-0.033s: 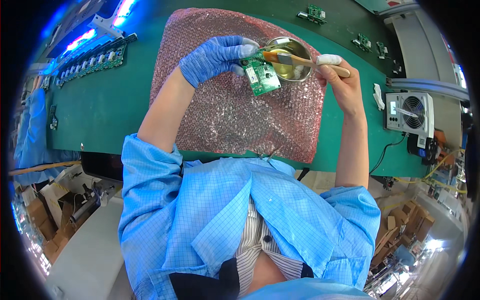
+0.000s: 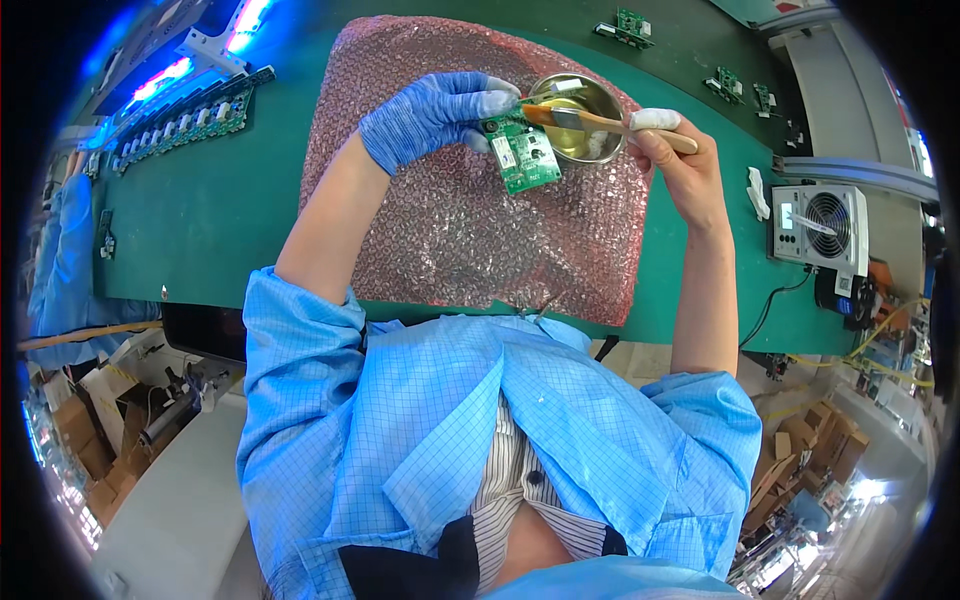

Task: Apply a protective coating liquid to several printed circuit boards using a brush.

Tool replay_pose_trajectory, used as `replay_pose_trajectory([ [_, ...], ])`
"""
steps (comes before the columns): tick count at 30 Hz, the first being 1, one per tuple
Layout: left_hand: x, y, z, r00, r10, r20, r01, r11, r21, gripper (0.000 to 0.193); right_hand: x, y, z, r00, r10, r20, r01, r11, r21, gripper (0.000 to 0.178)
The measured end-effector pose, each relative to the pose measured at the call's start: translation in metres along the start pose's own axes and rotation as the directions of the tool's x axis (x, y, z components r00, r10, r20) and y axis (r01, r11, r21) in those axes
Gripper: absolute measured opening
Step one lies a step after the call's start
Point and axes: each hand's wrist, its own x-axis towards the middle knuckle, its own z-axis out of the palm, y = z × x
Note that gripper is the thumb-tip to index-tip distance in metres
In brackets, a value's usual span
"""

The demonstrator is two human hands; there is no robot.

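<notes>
Along the far left edge of the green desk [image 2: 200, 215], a row of circuit boards [image 2: 180, 125] is laid beneath blue-lit fixtures. A pink bubble-wrap sheet [image 2: 460, 230] is spread over the middle of the desk, reaching from its near edge almost to the far edge.

Over the far part of that sheet, the left hand [image 2: 435, 112] is seen in a blue knit glove with pale fingertips. It is closed in a pinch grip: a small green circuit board [image 2: 522, 152] is held by its upper edge between the gloved fingers [image 2: 490, 100], and the board is tilted, with its lower end hanging free above the bubble wrap.

Just beyond the board, a small round metal bowl [image 2: 600, 100] is set on the sheet near its far right corner; a yellowish liquid is seen in it. A wooden-handled brush [image 2: 600, 120] is laid across the bowl's opening, its tip brought to the top of the held board.

The brush handle is gripped by the right hand [image 2: 680, 165], which is bare apart from a white cot on one finger [image 2: 655, 119]; the fingers are curled shut around the handle's end.

Toward the right edge of the desk, a small white fan unit [image 2: 815, 225] is placed, and several more small green boards [image 2: 740, 90] are scattered near the far right corner.
</notes>
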Motion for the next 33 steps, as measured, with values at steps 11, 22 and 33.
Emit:
replay_pose_trajectory([
  [11,0.004,-0.002,-0.002,0.998,0.034,-0.051,-0.033,0.999,0.017,0.036,-0.005,0.004,0.020,0.998,0.048,-0.034,-0.051,0.993,-0.110,0.023],
  [22,0.000,-0.001,0.002,0.981,0.075,-0.178,-0.054,0.991,0.120,0.039,-0.018,-0.002,0.034,0.988,0.003,-0.156,-0.007,1.000,-0.029,0.016],
  [33,-0.004,0.000,0.003,0.969,0.116,-0.219,-0.061,0.967,0.246,0.037,-0.008,-0.016,0.040,0.982,0.000,0.189,0.089,0.884,-0.459,0.014],
])
